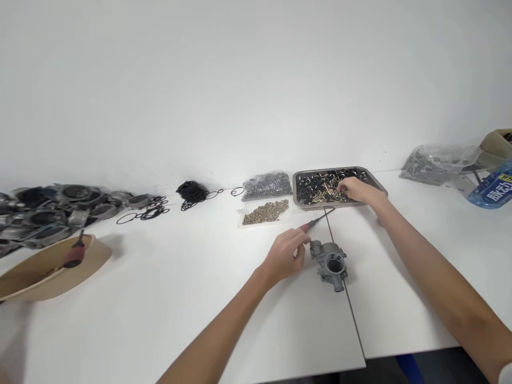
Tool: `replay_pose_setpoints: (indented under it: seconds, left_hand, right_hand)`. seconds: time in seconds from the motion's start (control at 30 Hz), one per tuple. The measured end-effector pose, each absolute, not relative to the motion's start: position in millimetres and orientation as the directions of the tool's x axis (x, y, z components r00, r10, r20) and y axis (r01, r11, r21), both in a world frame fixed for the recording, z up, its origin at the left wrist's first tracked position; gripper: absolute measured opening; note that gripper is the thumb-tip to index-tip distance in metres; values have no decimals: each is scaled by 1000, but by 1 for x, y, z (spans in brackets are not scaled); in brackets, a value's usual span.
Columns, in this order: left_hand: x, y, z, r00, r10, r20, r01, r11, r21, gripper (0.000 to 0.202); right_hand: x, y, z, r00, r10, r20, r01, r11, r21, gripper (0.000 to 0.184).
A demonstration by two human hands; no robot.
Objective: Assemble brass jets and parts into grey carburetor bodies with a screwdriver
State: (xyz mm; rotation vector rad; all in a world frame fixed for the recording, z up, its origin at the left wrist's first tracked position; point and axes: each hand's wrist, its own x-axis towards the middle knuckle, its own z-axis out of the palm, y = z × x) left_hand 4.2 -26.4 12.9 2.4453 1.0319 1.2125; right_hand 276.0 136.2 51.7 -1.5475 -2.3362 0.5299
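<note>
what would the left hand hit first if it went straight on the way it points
Probably the red screwdriver, close ahead of the left hand; whether they touch is unclear.

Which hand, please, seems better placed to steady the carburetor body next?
Probably the left hand: it is right beside the carburetor body, while the right hand is at the small parts in the metal tray.

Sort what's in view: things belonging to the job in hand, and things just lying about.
Likely in the job, judging by the hands:
grey metal casting, beside the left hand
tray of small parts, right hand in it
screwdriver, by the left hand

Apparently lying about:
piled castings
black rings
brass-coloured pieces
beige bowl
blue-labelled item
</note>
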Motion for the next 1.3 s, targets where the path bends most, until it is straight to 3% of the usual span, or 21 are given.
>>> replay_pose_setpoints:
  seconds: [0.1,0.17,0.3,0.47,0.57,0.67,0.73,0.83,0.9,0.97,1.03,1.17,1.3]
  left_hand:
    - [3,-26,15,410,657,633,505,-741,442,21]
    - [1,-25,20,352,666,657,517,-724,457,21]
    - [-1,-23,32,138,775,617,532,-583,614,17]
    - [-2,-18,34,-38,910,413,409,-363,837,42]
    - [-2,-16,31,-67,927,370,328,-330,885,52]
    - [-2,-15,30,-104,935,340,213,-313,926,49]
    - [-3,-14,31,-119,939,324,149,-305,941,47]
    - [-5,-11,32,-144,938,315,126,-298,946,39]
    - [-5,-10,32,-144,942,305,138,-286,948,33]
    - [-5,-9,30,-128,947,294,140,-276,951,30]
    - [-4,-9,29,-110,949,294,123,-280,952,30]
    - [-2,-10,27,-73,954,290,89,-283,955,27]
    - [-3,-9,28,-57,966,254,81,-249,965,26]
  right_hand:
    - [277,136,58,-389,917,87,798,382,-467,29]
    - [270,131,67,-370,909,194,752,415,-512,21]
    - [235,111,88,-316,887,336,555,460,-692,12]
    - [175,74,92,-520,811,269,199,421,-885,19]
    - [151,54,82,-609,766,206,102,333,-937,19]
    - [143,46,75,-647,740,184,61,291,-955,20]
    - [146,49,76,-679,711,182,93,329,-940,24]
    - [167,68,81,-721,676,152,271,478,-835,32]
    - [188,85,79,-596,782,185,452,516,-727,24]
    - [208,102,71,-416,879,233,656,468,-592,16]
    - [222,114,58,-317,928,197,785,374,-495,14]
    - [234,126,35,-260,956,132,825,291,-485,15]
    - [237,128,35,-262,951,164,786,309,-536,20]
